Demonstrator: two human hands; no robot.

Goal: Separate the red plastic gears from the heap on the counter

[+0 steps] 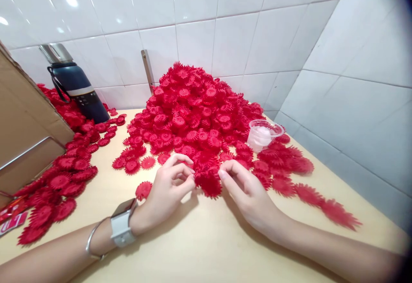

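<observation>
Between my hands, just above the table, is a red fringed fabric flower (208, 182) with pointed petals. My left hand (170, 180) pinches its left edge with thumb and fingertips; a watch and a bangle are on that wrist. At the flower's right edge, the thumb and index finger of my right hand (246, 193) are closed in a pinch. Right behind them rises a large heap of similar red flowers (193, 111). One loose red flower (143, 190) lies beside my left hand.
A clear plastic cup (261, 135) with something whitish inside stands right of the heap. At the left are a dark blue bottle (82, 90), a cardboard box (28, 128) and more flowers (64, 180). White tiled walls (199, 38) bound the table (206, 248) behind and right.
</observation>
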